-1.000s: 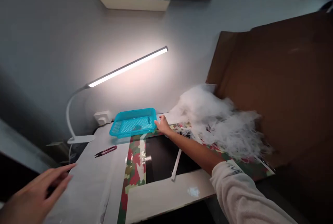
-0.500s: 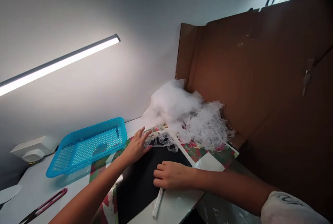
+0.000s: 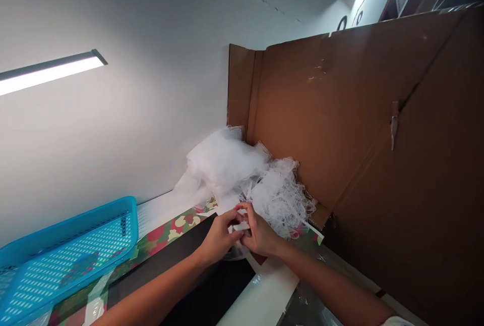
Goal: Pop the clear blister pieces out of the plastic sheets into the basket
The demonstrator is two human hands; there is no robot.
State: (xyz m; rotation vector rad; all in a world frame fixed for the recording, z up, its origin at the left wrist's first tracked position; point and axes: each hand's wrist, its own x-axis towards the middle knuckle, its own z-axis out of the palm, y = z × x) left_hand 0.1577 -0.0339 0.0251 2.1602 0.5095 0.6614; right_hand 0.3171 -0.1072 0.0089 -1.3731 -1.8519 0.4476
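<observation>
At the far edge of a white-topped work surface, two bare hands meet just in front of one billowing heap of white netting (image 3: 227,160), whose right part breaks into loose, lacy tangles. The left hand (image 3: 219,238) comes in from the near left and the right hand (image 3: 261,231) from the near right. Their fingers are bent and drawn close together, nearly closed rather than spread, and between them they pinch one small white strip (image 3: 241,226), which is partly hidden by the fingertips. A thin, translucent fold of the netting hangs just beneath the hands, though exactly how it joins the strip is hard to tell. The heap rests against one large brown corrugated cardboard sheet (image 3: 321,114), which stands tilted along the right side. To the left lies one turquoise plastic tray (image 3: 68,230) with perforated mesh walls and floor; a darker blue patch shows on its floor, too blurred to identify. Under and beside the hands lie one black panel (image 3: 181,258) and one camouflage-patterned strip (image 3: 172,230) in red, green and tan, with one white board (image 3: 260,293) at the near right. One glowing white lamp bar (image 3: 49,71) crosses the pale wall (image 3: 121,129) at the far left.
</observation>
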